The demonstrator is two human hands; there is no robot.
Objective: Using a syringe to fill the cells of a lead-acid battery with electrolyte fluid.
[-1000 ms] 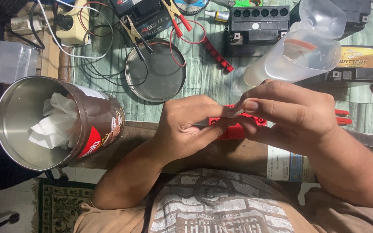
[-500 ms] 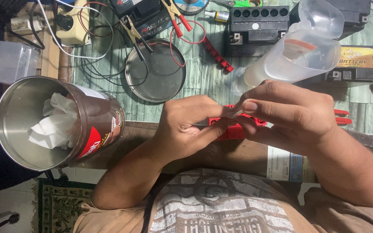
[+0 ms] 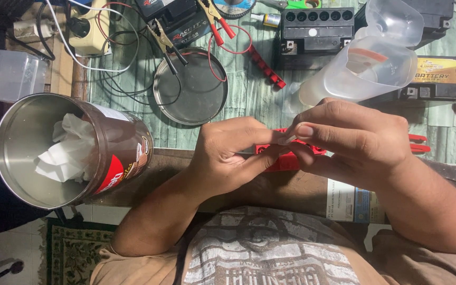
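Observation:
My left hand (image 3: 228,153) grips a red plastic strip of battery caps (image 3: 286,160) at the table's near edge, fingers curled over its left end. My right hand (image 3: 354,140) is closed above the strip's right part, pinching a thin pale stick or tube (image 3: 287,138) between thumb and forefinger; its tip points at the strip. Most of the red strip is hidden under both hands.
A big metal tin (image 3: 64,150) holding crumpled tissue lies at the left. A round metal lid (image 3: 190,87) sits behind the hands with clamp leads (image 3: 164,39). Black batteries (image 3: 316,29), a clear plastic jug (image 3: 365,71), another red strip (image 3: 265,66) and a power strip (image 3: 88,26) crowd the back.

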